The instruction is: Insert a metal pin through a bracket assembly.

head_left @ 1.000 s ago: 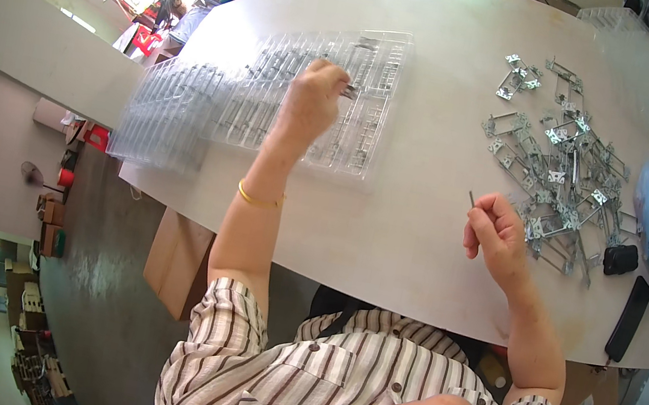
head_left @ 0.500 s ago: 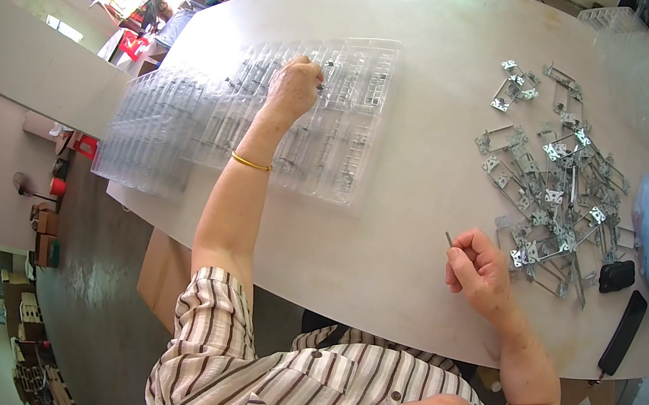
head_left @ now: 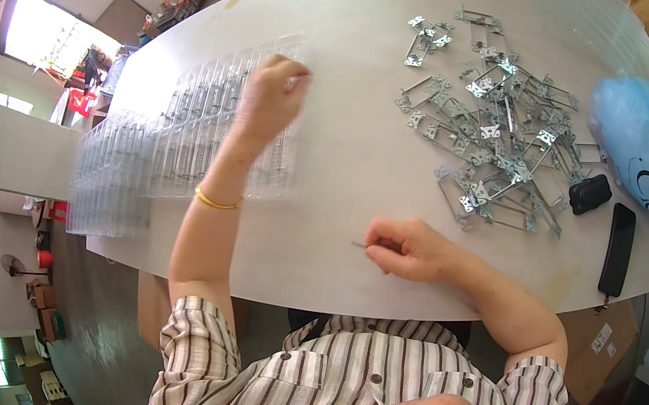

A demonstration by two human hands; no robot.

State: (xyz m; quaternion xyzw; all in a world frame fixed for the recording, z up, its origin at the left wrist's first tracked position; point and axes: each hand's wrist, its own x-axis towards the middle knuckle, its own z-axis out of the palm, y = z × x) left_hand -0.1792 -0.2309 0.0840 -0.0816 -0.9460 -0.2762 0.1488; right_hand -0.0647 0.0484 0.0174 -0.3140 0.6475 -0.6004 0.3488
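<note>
My left hand [head_left: 271, 102], slightly blurred, is over the right part of a clear plastic tray [head_left: 287, 183]. Its fingers are curled in, and whatever they may hold is hidden. Rows of thin metal parts [head_left: 204, 99] lie in the tray's narrow compartments. Closer to the front edge of the table, my right hand [head_left: 410, 248] is closed, pinching a thin metal rod [head_left: 358, 245] whose tip points left. Beyond that hand spreads a loose heap of silvery metal brackets [head_left: 509, 140], several tangled together.
Another clear tray [head_left: 108, 190] sits at the table's left end. On the right are a blue plastic bag [head_left: 639, 141], a small black case [head_left: 590, 195] and a long black object [head_left: 617, 250]. A cardboard box [head_left: 594, 350] stands below the right edge of the white table [head_left: 312, 270].
My left hand has shifted toward the tray's right end. My right hand has moved left, away from the bracket heap, still with the rod. The whole view has swung to the right.
</note>
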